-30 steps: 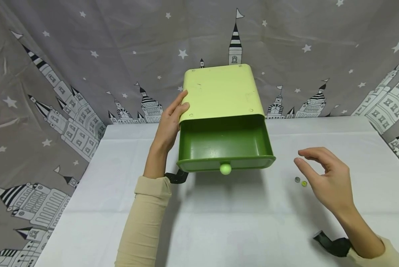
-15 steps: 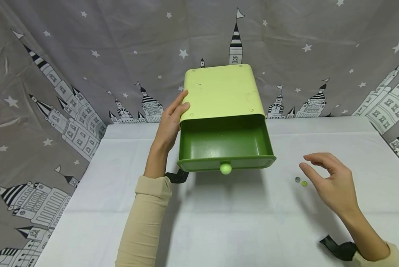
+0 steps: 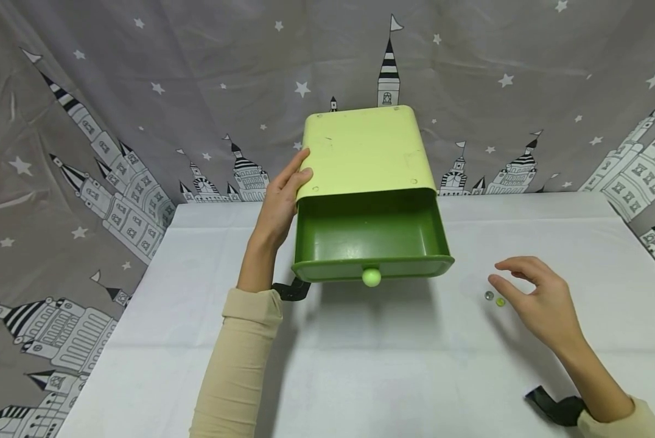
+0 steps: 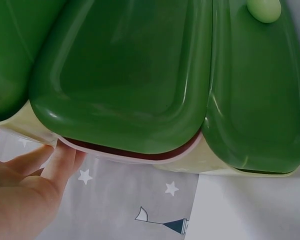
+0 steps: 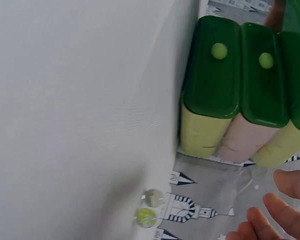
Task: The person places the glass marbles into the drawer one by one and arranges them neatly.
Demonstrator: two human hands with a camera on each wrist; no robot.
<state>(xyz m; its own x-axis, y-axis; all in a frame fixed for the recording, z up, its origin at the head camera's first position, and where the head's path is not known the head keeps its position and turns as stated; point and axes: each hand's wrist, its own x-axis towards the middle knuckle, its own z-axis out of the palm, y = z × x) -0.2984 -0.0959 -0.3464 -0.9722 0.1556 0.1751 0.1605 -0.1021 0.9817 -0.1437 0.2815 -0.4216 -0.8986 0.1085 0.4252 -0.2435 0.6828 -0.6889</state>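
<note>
A stacked drawer unit (image 3: pixel 368 149), pale yellow on top, stands at the back middle of the table. Its top green drawer (image 3: pixel 368 234) is pulled out, and no items show inside. My left hand (image 3: pixel 277 204) rests against the unit's left side, fingers extended along the casing. To the right, my right hand (image 3: pixel 543 301) hovers over the table with a gap between thumb and fingers, holding nothing. Just left of it lie two small round glass pieces: a clear greyish one (image 5: pixel 153 197) and a yellow-green one (image 5: pixel 146 218).
The right wrist view shows lower drawers with green fronts and round knobs (image 5: pixel 219 51), in yellow and pink casings (image 5: pixel 247 137). A white cloth (image 3: pixel 393 383) covers the table. Behind hangs a grey curtain (image 3: pixel 196 67) with castles and stars.
My right hand has shifted slightly down, first right and then a little back left, staying near the glass pieces. The left hand and drawer unit have stayed put.
</note>
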